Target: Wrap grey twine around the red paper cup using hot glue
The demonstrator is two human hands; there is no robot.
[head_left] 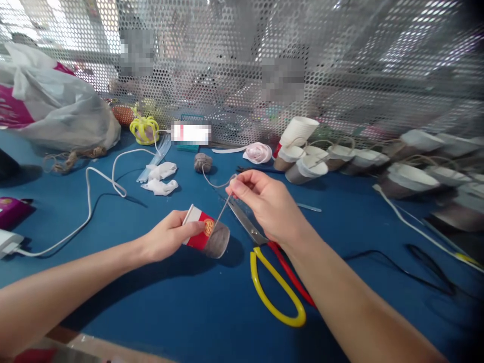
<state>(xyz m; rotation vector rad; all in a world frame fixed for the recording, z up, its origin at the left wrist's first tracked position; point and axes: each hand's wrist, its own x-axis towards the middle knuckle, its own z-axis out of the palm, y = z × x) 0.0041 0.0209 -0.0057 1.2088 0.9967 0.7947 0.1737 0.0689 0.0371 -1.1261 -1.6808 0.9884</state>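
Observation:
My left hand is closed around a red and white paper cup, tilted on its side above the table. Grey yarn is wound about the cup's lower end, and a gold emblem shows beside my thumb. In a pinch, my right hand grips the grey yarn, pulled taut up from the cup. From there the strand runs back to a small grey yarn ball. Scissors with one yellow and one red handle lie beneath my right wrist, blades slightly apart.
Several wrapped cups with handles stand at the right. A pink ribbon roll, crumpled white pieces and a white cable lie on the blue table. A plastic bag sits far left, before a perforated metal screen.

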